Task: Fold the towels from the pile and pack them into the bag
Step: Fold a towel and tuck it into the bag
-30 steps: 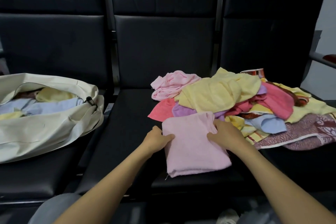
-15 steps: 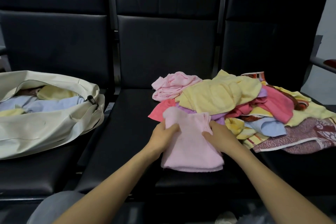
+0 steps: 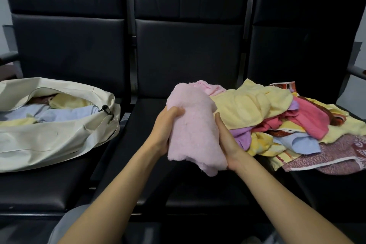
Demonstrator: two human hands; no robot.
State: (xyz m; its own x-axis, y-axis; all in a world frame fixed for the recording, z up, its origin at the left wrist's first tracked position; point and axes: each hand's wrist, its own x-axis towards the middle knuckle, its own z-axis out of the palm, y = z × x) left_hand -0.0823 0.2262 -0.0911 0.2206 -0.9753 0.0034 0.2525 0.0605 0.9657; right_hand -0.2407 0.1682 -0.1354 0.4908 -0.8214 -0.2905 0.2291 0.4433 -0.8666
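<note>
Step in hand: transfer. The fold looks done on the pink towel (image 3: pixel 193 130), a compact bundle held between both hands, clear of the middle seat (image 3: pixel 138 164).

Left hand (image 3: pixel 165 127): clamped on the bundle's left side, fingers curled over its upper left edge. Right hand (image 3: pixel 227 140): palm against the right side, thumb pointing up along the edge. Its fingers are behind the cloth, so I can't see them. Both forearms reach straight out from the body, roughly parallel, wrists turned inward. It reads as a two-sided squeeze with nothing supporting the bundle from below.

Where things are:
- bag (image 3: pixel 59 140) well to the left of the left hand, on the next seat, mouth open and facing up. Blue and yellow towels are already inside.
- pile (image 3: pixel 251 105) just right of and behind the right hand, touching or nearly touching the wrist. Plenty is unfolded, so my guess is the task is around midway at best.

Next move, as I judge it: swing both hands left together across the seat gap, keep the squeeze on so the fold doesn't spring open, and lower the bundle flat onto the towels in the bag.

Risks:
- the bundle's lower edge hangs loose and ragged below the hands, and could unroll or snag on the bag's rim
- the bag wall is soft and slumped, so the opening may need holding open with one hand
</note>
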